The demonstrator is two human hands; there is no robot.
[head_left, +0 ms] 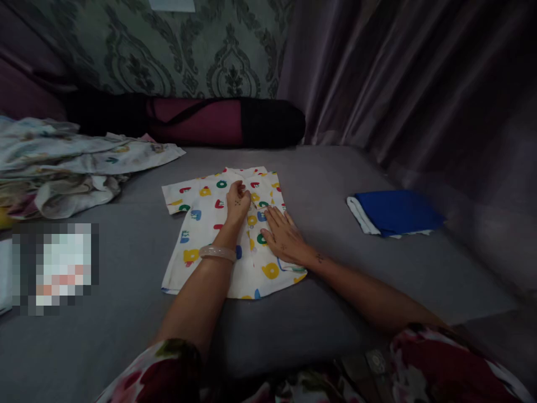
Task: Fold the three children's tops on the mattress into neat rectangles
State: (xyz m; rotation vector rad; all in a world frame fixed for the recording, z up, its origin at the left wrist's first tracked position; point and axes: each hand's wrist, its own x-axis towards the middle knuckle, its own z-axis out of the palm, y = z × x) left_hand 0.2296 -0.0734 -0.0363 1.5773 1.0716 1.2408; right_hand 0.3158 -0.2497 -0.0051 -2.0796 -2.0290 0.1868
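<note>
A small white shirt (201,224) with coloured shapes lies spread on the grey bed surface (335,313). My left hand (238,202) rests on its upper middle with the fingers curled, pressing or pinching the fabric near the collar. My right hand (282,235) lies flat on the shirt's right half, fingers stretched out and together, palm down. A pale bangle (218,253) is on my left wrist.
A folded blue and white cloth (394,212) lies to the right. A heap of pale printed clothes (62,168) sits at the left. A dark maroon and black roll (201,120) lies along the patterned wall. Purple curtains (419,84) hang at the right.
</note>
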